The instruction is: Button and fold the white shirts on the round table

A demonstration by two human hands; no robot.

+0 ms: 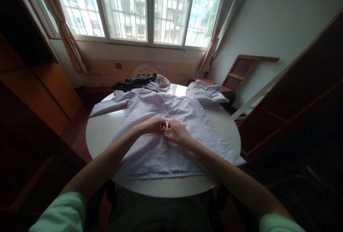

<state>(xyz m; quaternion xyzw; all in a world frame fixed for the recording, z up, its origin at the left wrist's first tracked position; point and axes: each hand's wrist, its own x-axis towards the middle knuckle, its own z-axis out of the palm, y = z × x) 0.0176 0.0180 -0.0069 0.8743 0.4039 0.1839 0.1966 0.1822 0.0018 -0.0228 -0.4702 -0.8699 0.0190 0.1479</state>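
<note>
Both the left hand (153, 125) and right hand (177, 132) pinch the front placket of the white shirt (150, 150), fingers closed tight, lying flat on the round table (102, 132) for buttoning.

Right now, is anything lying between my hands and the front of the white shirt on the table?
Nothing visible. The left hand and right hand already rest on the white shirt at its front seam. The dark garment and folded white clothes lie at the far side of the table.
</note>
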